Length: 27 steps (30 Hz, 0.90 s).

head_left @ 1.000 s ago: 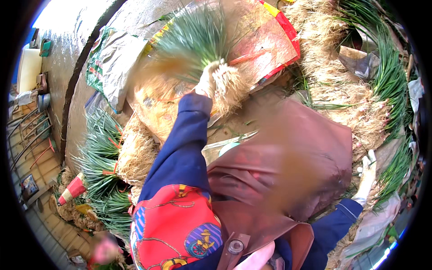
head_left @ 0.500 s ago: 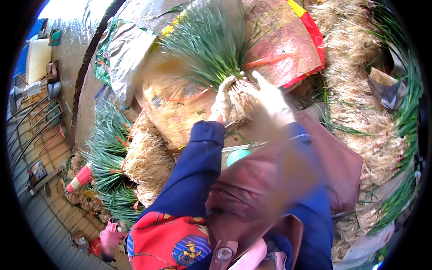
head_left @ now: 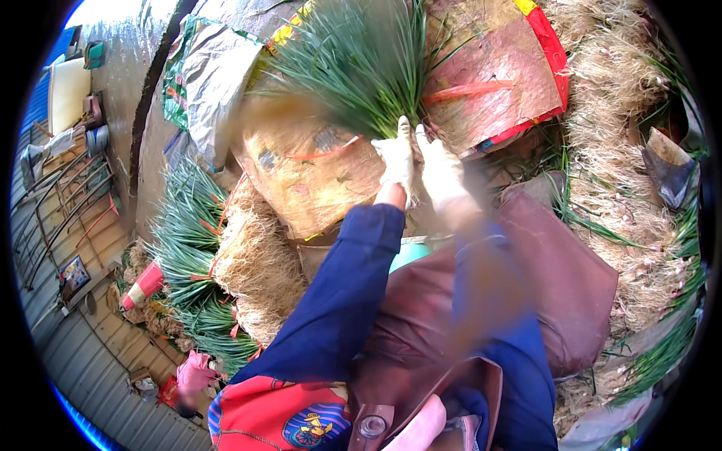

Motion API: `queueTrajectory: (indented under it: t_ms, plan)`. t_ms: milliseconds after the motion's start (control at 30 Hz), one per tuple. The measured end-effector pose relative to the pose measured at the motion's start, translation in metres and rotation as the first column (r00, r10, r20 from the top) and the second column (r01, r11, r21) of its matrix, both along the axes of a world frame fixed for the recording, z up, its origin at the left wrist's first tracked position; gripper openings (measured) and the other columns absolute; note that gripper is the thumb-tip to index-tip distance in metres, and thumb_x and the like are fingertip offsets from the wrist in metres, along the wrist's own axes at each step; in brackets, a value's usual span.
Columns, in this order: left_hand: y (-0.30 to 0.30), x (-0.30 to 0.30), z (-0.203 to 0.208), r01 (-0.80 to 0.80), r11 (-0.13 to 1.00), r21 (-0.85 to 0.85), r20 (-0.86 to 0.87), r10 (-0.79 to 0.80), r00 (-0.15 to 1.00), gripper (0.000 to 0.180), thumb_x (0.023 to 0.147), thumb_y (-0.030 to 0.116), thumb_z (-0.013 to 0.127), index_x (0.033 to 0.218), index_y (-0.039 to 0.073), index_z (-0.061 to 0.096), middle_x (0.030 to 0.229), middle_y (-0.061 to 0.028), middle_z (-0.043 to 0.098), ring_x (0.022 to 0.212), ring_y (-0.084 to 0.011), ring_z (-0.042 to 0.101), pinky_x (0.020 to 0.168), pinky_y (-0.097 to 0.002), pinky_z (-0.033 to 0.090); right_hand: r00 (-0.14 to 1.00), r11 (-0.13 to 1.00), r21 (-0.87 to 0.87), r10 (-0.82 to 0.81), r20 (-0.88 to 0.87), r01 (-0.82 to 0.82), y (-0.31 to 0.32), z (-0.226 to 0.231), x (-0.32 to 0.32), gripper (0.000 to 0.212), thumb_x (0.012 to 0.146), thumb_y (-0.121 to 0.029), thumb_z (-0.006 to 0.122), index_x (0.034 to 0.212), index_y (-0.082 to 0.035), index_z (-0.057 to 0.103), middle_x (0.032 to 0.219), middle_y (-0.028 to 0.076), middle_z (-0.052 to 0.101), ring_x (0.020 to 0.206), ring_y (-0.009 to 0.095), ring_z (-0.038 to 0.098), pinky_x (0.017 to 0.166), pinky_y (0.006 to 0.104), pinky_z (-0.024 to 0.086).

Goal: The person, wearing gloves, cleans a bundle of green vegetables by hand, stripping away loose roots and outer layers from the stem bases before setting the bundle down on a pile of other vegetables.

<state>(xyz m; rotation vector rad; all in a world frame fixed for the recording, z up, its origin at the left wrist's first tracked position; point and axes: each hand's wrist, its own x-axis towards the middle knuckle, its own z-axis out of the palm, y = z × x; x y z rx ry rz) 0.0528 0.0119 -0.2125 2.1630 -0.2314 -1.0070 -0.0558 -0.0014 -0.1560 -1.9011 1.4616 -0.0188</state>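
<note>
A loose bunch of green onions (head_left: 368,68) lies with its leaves fanned away from me and its base toward me. My left hand (head_left: 398,159), in a pale glove, grips the left side of the base. My right hand (head_left: 440,169), gloved alike, presses in from the right, its fingers close beside the left ones. Between them they cover most of the roots. Under the bunch is a worn brown board (head_left: 308,184). A red tie strip (head_left: 466,91) lies just right of the bunch, and another red strip (head_left: 323,150) lies to its left.
Tied green onion bundles (head_left: 188,263) are stacked at the left, roots (head_left: 259,263) toward me. A long heap of rooty onions (head_left: 609,135) runs down the right side. A white sack (head_left: 218,75) lies at the far left. A person in pink (head_left: 197,372) is at the lower left.
My hands have come closer together around the base, covering roots that showed between them before. The view has shifted slightly. The bunch still lies on the board.
</note>
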Motion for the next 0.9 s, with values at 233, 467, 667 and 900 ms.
queueTrajectory:
  t_ms: [233, 467, 667, 900]
  plan:
    - [-0.001, 0.009, 0.051, 0.039, 0.97, -0.24, -0.205, -0.089, 0.975, 0.078, 0.072, 0.054, 0.068, 0.114, -0.006, 0.039, 0.094, -0.0167, 0.061, 0.078, -0.0206, 0.063, 0.067, -0.0311, 0.051, 0.995, 0.964, 0.265, 0.021, -0.1, 0.006, -0.034, 0.048, 0.0, 0.059, 0.077, -0.043, 0.06, 0.129, -0.018, 0.047, 0.12, 0.016, 0.052, 0.106, 0.03, 0.054, 0.088, 0.0367, 0.043]
    - [0.049, 0.003, 0.053, -0.389, 0.906, -0.166, -0.729, 0.153, 0.667, 0.046, 0.092, 0.038, 0.047, 0.123, 0.004, 0.048, 0.118, -0.0054, 0.054, 0.103, -0.0158, 0.05, 0.092, -0.0286, 0.038, 0.995, 0.995, -0.006, -0.097, -0.03, 0.097, -0.044, 0.048, 0.023, 0.037, 0.078, -0.036, 0.061, 0.107, -0.013, 0.062, 0.102, 0.011, 0.061, 0.095, 0.026, 0.059, 0.083, 0.038, 0.045]
    - [0.052, -0.011, 0.002, -0.119, 0.983, -0.142, -0.414, 0.05, 0.909, 0.048, 0.096, 0.037, 0.037, 0.12, -0.004, 0.045, 0.118, -0.0127, 0.052, 0.104, -0.0218, 0.05, 0.09, -0.0284, 0.039, 0.978, 0.95, 0.307, 0.115, -0.171, -0.058, -0.045, 0.036, 0.028, 0.03, 0.079, -0.028, 0.061, 0.103, -0.01, 0.061, 0.098, 0.014, 0.062, 0.092, 0.029, 0.06, 0.079, 0.0377, 0.048]
    - [0.04, 0.0, -0.042, 0.466, 0.747, 0.474, -0.006, -0.526, 0.85, 0.089, 0.09, 0.059, 0.015, 0.129, -0.021, 0.012, 0.116, -0.0302, 0.051, 0.107, -0.0372, 0.053, 0.099, -0.0376, 0.034, 0.999, 0.977, 0.214, 0.0, 0.043, -0.009, -0.027, 0.033, 0.009, 0.034, 0.083, -0.023, 0.058, 0.115, -0.011, 0.057, 0.111, 0.017, 0.058, 0.103, 0.029, 0.056, 0.09, 0.0377, 0.044]
